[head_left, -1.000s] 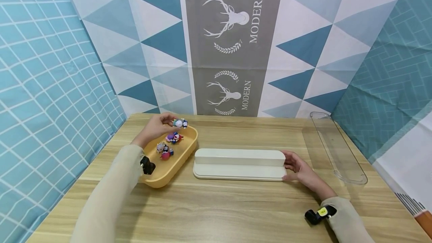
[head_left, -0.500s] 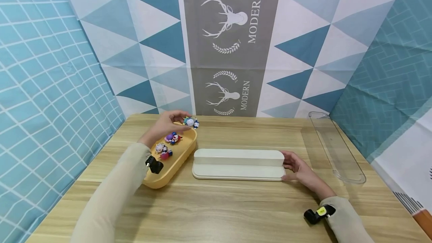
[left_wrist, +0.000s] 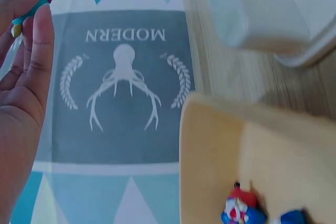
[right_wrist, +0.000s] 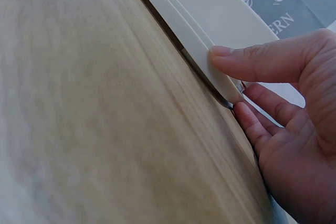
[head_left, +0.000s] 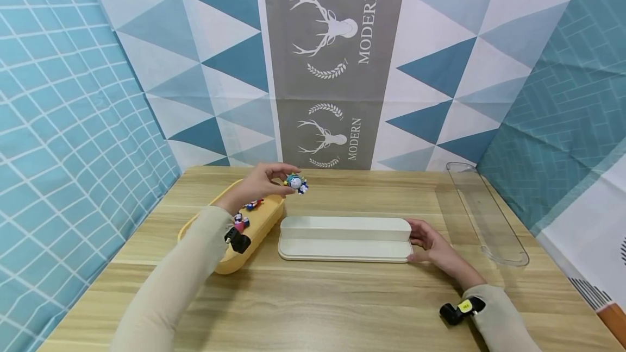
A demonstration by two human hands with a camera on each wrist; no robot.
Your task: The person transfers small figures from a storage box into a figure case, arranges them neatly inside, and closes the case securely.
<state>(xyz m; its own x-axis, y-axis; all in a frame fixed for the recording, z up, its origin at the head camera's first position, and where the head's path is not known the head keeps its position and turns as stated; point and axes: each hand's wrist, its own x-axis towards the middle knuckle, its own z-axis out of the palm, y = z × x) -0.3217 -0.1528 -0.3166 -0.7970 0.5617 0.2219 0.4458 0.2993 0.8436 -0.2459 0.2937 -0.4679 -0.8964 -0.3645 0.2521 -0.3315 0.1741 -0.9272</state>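
Observation:
My left hand [head_left: 261, 184] pinches a small cartoon figurine [head_left: 295, 182] between thumb and fingers, above the table just past the yellow tray's far right end. In the left wrist view, the figurine [left_wrist: 39, 2] shows blue, teal and yellow parts. The yellow oblong tray [head_left: 264, 227] stands below the left forearm, which hides part of it. Figurines [head_left: 240, 222] lie inside. At centre sits a long white two-step display stand [head_left: 344, 247]. My right hand [head_left: 435, 246] holds its right end; in the right wrist view the thumb [right_wrist: 226, 56] presses the base's edge, fingers against the end.
A long clear plastic cover [head_left: 494, 216] lies on the wooden table [head_left: 342, 303] at the right. Patterned cloth [head_left: 332, 69] hangs behind the table's far edge, with blue tiled cloth [head_left: 73, 96] at the left.
My left hand has carried the figurine rightwards, from over the tray to past its far right end. The right hand stays at the stand's end.

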